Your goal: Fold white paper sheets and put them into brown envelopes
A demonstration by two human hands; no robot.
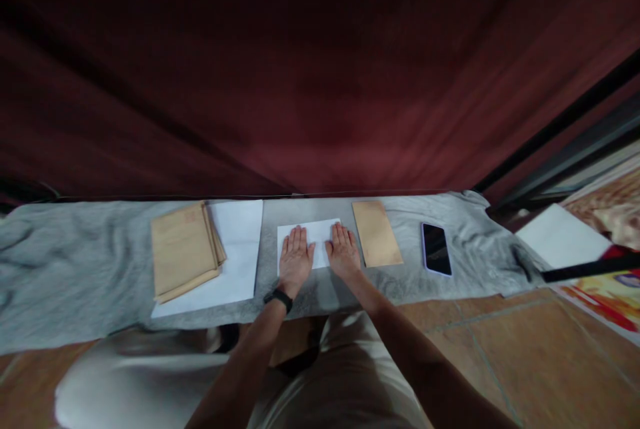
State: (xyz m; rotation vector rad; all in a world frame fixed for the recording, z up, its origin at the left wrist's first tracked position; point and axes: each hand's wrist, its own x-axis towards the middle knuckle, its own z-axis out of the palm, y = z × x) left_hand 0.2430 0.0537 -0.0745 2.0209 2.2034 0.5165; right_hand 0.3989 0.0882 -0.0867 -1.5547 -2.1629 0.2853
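A white sheet of paper (pixel 321 234), seemingly folded, lies on the grey cloth in front of me. My left hand (pixel 296 257) rests flat on its left part, fingers stretched out and pointing away from me. On the right part lies my right hand (pixel 344 252), palm down with the fingers extended. Both hands cover some of the sheet. Close to the right hand is a single brown envelope (pixel 377 234), flat on the cloth. Farther left, a stack of brown envelopes (pixel 183 249) sits partly over larger white paper sheets (pixel 240 249).
A phone (pixel 437 249) with a dark screen and light purple edge lies to the right. The grey cloth (pixel 90 262) covers the long, narrow surface, backed by a dark red panel (pixel 320 116). At far right are a white panel (pixel 563 236) and a colourful print (pixel 610 296) beside the tiled floor (pixel 545 349).
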